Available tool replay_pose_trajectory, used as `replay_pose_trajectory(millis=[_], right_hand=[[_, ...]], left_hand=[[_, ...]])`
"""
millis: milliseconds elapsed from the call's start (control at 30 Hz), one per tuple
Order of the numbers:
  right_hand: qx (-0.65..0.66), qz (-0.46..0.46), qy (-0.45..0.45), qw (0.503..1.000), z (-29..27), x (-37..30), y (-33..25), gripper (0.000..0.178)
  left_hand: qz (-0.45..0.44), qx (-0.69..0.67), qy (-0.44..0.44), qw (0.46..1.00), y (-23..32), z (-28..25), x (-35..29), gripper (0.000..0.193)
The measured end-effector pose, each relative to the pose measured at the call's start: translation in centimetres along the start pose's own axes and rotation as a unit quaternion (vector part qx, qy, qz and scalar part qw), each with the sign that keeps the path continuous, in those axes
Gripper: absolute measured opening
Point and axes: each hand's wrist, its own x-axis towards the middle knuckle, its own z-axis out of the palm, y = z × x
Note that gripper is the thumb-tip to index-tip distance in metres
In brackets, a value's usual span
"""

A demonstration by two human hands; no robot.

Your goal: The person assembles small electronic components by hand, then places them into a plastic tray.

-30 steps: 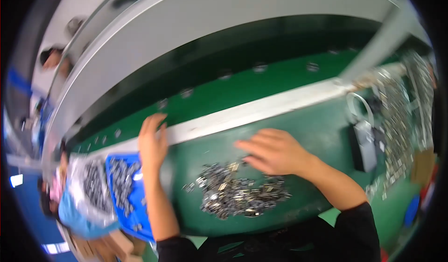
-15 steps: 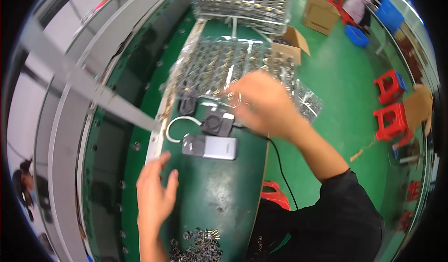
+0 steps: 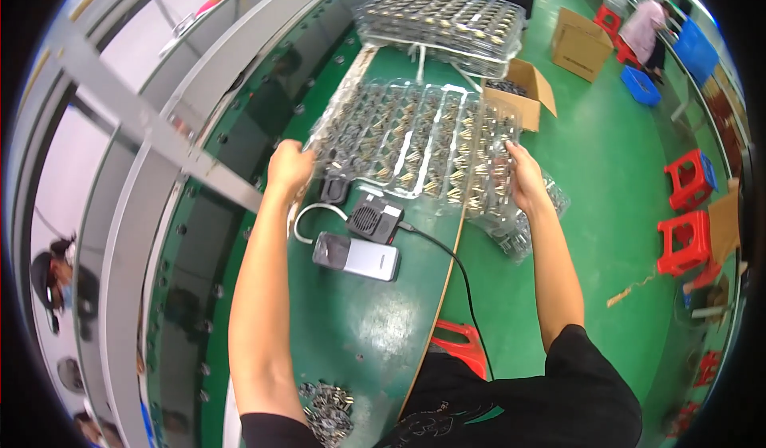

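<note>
A clear plastic blister tray (image 3: 456,89), its pockets filled with small metal parts with brass-coloured pins, spans the space between my hands. My left hand (image 3: 290,167) is closed on its left edge, knuckles up. At the opposite edge my right hand (image 3: 527,178) grips the tray, thumb on top and fingers partly hidden. More clear trays show below its right side, overhanging the table edge. Just nearer than the tray lie a black square device with a round grille (image 3: 372,217) and a grey-and-black power bank (image 3: 359,256), with a white cable loop (image 3: 298,223) beside them.
A stack of filled trays (image 3: 439,29) stands at the table's far end. Loose metal parts (image 3: 329,412) are heaped near me. A black cable (image 3: 459,268) hangs over the right edge. Cardboard boxes (image 3: 581,45) and red stools (image 3: 685,244) stand on the floor; metal rails line the left.
My right hand has moved from above the tray to its right edge and gripped it. My left hand has reached forward from the near table to the tray's left edge and closed.
</note>
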Motion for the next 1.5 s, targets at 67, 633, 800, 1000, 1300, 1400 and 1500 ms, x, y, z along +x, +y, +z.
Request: replay_pose_trajectory(millis=[67,633,800,1000,1300,1400,1500], right_hand=[[-0.02,-0.026,0.03,0.999,0.6,-0.3,-0.5,0.053],[-0.171,-0.153,-0.024,0.973,-2.1,-3.9,-6.8,0.052],[-0.085,-0.164,-0.149,0.971,-0.8,-11.6,-6.1,0.05],[-0.147,-0.034,-0.43,0.89,2.2,-22.2,0.1,0.069],[-0.204,0.075,-0.576,0.788,1.9,-28.0,2.9,0.08],[-0.245,0.074,-0.58,0.774,1.1,-28.0,3.1,0.081],[-0.272,0.078,-0.57,0.771,0.5,-28.2,3.5,0.081]], left_hand=[[-0.062,-0.065,-0.069,0.993,1.9,-1.1,-0.3,0.03],[-0.116,-0.438,-0.091,0.887,8.3,-14.2,-20.9,0.048],[-0.193,-0.506,0.067,0.838,9.1,-18.1,-39.4,0.088],[-0.346,-0.417,0.401,0.739,14.5,-16.2,-62.7,0.101],[-0.453,-0.28,0.482,0.696,20.5,-10.6,-77.0,0.092],[-0.462,-0.275,0.498,0.68,20.9,-9.7,-76.5,0.094],[-0.469,-0.297,0.473,0.684,21.2,-9.2,-78.7,0.098]])
